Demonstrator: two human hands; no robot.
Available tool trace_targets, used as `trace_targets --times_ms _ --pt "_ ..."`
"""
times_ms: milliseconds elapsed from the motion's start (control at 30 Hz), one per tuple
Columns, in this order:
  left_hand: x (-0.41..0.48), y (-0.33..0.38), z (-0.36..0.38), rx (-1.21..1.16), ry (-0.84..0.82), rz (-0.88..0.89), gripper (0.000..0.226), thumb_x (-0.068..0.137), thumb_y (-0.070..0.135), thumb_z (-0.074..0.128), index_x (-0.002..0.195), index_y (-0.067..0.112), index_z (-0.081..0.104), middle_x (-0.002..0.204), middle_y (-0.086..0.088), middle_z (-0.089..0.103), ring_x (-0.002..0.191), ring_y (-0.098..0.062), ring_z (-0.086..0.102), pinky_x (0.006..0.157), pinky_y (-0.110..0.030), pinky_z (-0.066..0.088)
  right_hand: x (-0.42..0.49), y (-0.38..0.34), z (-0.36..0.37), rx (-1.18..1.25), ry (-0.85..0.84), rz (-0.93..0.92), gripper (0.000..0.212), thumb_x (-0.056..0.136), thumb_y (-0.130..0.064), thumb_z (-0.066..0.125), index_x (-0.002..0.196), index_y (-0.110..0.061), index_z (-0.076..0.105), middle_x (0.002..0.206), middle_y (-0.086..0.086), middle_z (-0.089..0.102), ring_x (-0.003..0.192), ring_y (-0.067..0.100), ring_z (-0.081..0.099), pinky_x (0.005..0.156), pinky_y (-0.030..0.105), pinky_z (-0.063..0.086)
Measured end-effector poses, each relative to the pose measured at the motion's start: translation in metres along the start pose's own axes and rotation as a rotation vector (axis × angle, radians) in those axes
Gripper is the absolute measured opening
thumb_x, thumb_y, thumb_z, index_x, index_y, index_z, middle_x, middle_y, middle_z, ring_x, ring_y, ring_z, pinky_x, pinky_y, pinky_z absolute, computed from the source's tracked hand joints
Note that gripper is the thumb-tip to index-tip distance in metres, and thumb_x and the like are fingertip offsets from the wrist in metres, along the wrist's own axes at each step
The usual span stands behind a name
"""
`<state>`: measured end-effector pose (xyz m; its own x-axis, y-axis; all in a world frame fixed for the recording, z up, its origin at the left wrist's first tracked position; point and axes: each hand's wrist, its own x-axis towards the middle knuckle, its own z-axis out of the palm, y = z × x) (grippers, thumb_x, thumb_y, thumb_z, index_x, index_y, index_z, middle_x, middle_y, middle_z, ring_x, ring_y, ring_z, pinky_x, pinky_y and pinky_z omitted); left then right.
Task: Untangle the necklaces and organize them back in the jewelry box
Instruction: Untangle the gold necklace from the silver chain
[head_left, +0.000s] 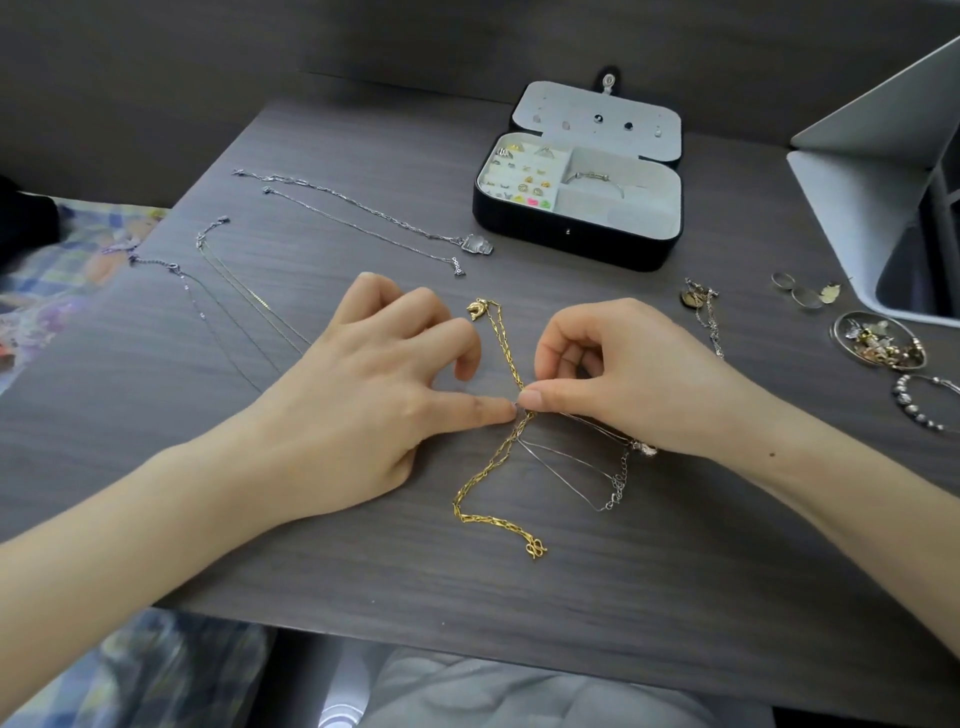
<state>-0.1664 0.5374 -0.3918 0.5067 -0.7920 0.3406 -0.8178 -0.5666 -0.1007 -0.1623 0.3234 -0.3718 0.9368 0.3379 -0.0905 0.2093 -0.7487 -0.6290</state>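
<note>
Gold necklace (505, 340) lies mid-table (675, 571), long axis running far to near: pendant end points toward the open jewelry box (571, 244), clasp end toward the person. Silver chain (618, 482) fans right from the knot (521, 413) where both cross. Left hand (363, 395): thumb tip presses the knot, other fingers loosely curled, grasping nothing. Right hand (639, 374): thumb and forefinger pinch the knot.
</note>
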Motion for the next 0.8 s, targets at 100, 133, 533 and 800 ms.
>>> trace_targets --times_ms 100,133,533,800 --pt "0.001 -0.003 -0.002 0.028 0.017 0.026 0.055 0.075 0.004 0.039 0.107 0.033 0.072 0.095 -0.004 0.062 0.088 -0.026 0.046 0.078 -0.035 0.024 -0.001 0.000 -0.003 0.012 -0.018 -0.028 0.020 0.071 -0.031 0.079 0.069 -0.021 0.062 0.055 -0.012 0.055 0.050 -0.001 0.047 0.051 0.011 0.035" --pt "0.001 -0.003 -0.002 0.028 0.017 0.031 0.054 0.075 0.004 0.039 0.106 0.033 0.072 0.095 -0.004 0.062 0.088 -0.025 0.045 0.078 -0.035 0.024 -0.001 0.000 -0.004 0.013 -0.022 -0.038 0.020 0.072 -0.031 0.079 0.070 -0.021 0.062 0.055 -0.012 0.054 0.050 -0.001 0.047 0.051 0.011 0.035" --pt "0.009 -0.003 0.003 -0.046 -0.012 0.055 0.062 0.070 0.003 0.036 0.109 0.036 0.071 0.096 -0.003 0.061 0.090 -0.023 0.043 0.077 -0.034 0.023 -0.004 0.003 -0.004 0.031 -0.022 -0.096 0.020 0.071 -0.028 0.079 0.068 -0.019 0.061 0.055 -0.012 0.052 0.052 0.001 0.045 0.052 0.011 0.035" --pt "0.015 -0.006 -0.001 0.005 -0.018 0.145 0.062 0.072 0.004 0.031 0.109 0.033 0.072 0.094 -0.004 0.062 0.088 -0.024 0.042 0.078 -0.035 0.025 -0.003 0.004 -0.006 0.037 -0.041 -0.105 0.021 0.071 -0.026 0.079 0.066 -0.020 0.060 0.051 -0.015 0.050 0.051 0.001 0.044 0.052 0.010 0.034"
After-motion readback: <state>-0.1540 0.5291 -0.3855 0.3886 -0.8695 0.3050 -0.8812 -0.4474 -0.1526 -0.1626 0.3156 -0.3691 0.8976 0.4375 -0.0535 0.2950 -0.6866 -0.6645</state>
